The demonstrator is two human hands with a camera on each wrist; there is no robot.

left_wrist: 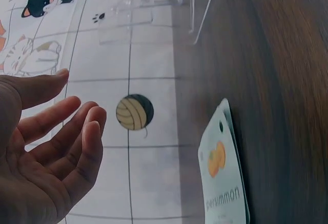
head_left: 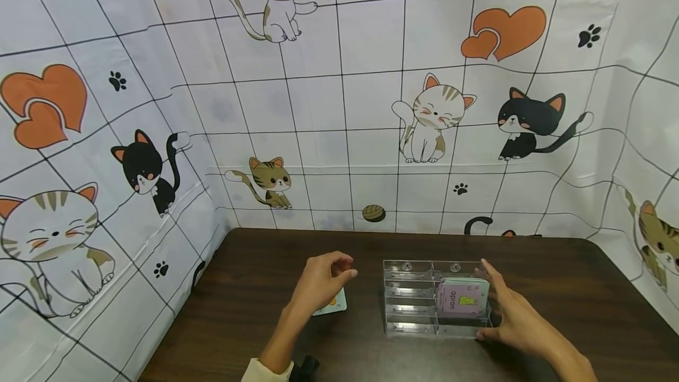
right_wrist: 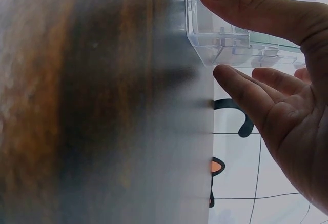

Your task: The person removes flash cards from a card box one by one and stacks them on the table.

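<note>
In the head view, the left hand (head_left: 320, 282) hangs over the table (head_left: 239, 287), thumb and fingertips apart and loosely bent, nothing between them. Just below its palm, partly hidden by it, lies a pale card (head_left: 337, 302) with a bit of orange on it. A cream sleeve (head_left: 258, 371) ends behind its wrist. To the left of the right hand (head_left: 511, 314) stands the clear box (head_left: 411, 310), divided into two columns with several crosswise tiers. The right hand is at the box's right end, fingers fairly straight and spread, index finger by the far corner, thumb by the near one. In the column next to that hand sits a stack of cards (head_left: 463, 281), its front one a purple card (head_left: 451, 302) marked "apron" with a green picture. Beyond both hands hangs a white sheet (head_left: 371, 105) printed with cats.

In the left wrist view, the same loose hand shows a gap between thumb and fingers. To its right is the "persimmon" card, with orange fruit, a hole near its top and another layer at its edge. Above the hand, part of the clear box shows.

In the right wrist view, the thumb crosses in front of the box and the fingers stay apart from it, the index fingertip just beside the box's corner; whether it touches, I cannot tell. Past the thumb, the purple card is inside.
</note>
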